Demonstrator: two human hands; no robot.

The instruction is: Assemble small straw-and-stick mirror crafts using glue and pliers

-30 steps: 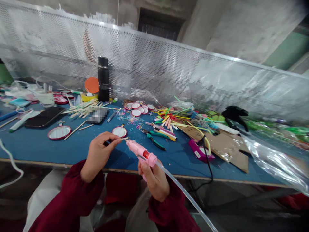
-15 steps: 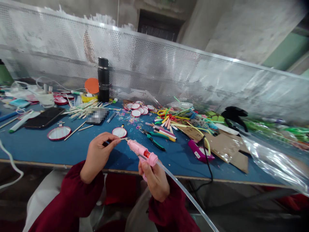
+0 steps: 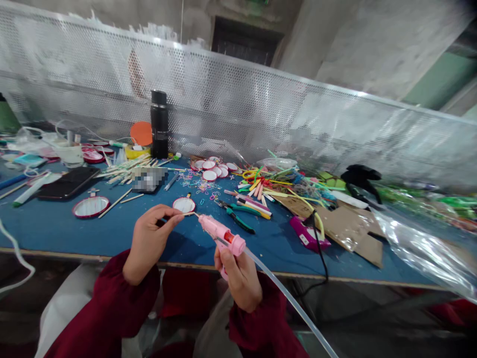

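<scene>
My left hand [image 3: 154, 237] pinches a thin wooden stick [image 3: 190, 214] between thumb and fingers, its tip pointing right. Wrapped round the handle of a pink hot glue gun [image 3: 219, 232] is my right hand [image 3: 240, 276]. The gun's nozzle is close to the stick's end; whether they touch I cannot tell. A long translucent glue stick [image 3: 286, 293] runs out of the gun's back, down to the right. Just behind the wooden stick, a small round red-rimmed disc [image 3: 184, 204] lies on the blue table [image 3: 201, 251]. Another such disc [image 3: 91, 206] lies further left.
Pliers [image 3: 238, 217] with teal handles lie right of the glue gun, near several coloured sticks [image 3: 257, 199]. A black bottle [image 3: 159, 124] stands at the back by a perforated metal screen [image 3: 242, 99]. Left are a phone [image 3: 69, 182] and loose sticks [image 3: 126, 169]. Cardboard [image 3: 346, 223] lies right.
The glue gun has shifted slightly to the right, so its nozzle sits a little further from my left fingers. My left hand has moved slightly left with the stick.
</scene>
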